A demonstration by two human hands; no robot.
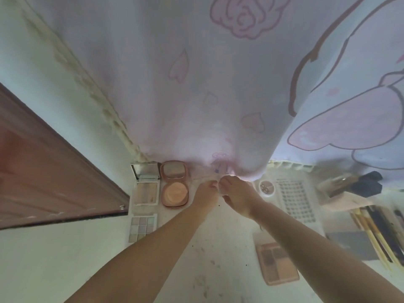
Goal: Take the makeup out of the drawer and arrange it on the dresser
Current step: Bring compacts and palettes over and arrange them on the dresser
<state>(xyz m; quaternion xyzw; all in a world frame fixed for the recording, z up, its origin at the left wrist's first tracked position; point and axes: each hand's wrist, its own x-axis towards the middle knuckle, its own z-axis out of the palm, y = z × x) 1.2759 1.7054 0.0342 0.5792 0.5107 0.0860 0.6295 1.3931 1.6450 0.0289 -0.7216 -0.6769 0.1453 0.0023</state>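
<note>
Both my hands meet at the back of the dresser top (pixel 218 254), just under the hem of the pink curtain (pixel 196 95) printed with hearts and a rose. My left hand (pixel 206 193) and my right hand (pixel 237 196) have their fingertips together on something small and pale between them; it is too blurred for me to tell what it is, or whether I am pinching it or only touching it. To the left of my left hand an open round powder compact (pixel 175 184) lies flat, its mirror half toward the curtain, and just beside it an open square palette with a mirror (pixel 146 185). Nearer to me on that side sits a pastel eyeshadow palette (pixel 142 228). To the right of my right hand lies a small round pot (pixel 267 187), then a white perforated tray (pixel 298 200). A brown-toned eyeshadow palette (pixel 277 263) lies by my right forearm, and brushes (pixel 376 232) are bunched at the far right edge.
</note>
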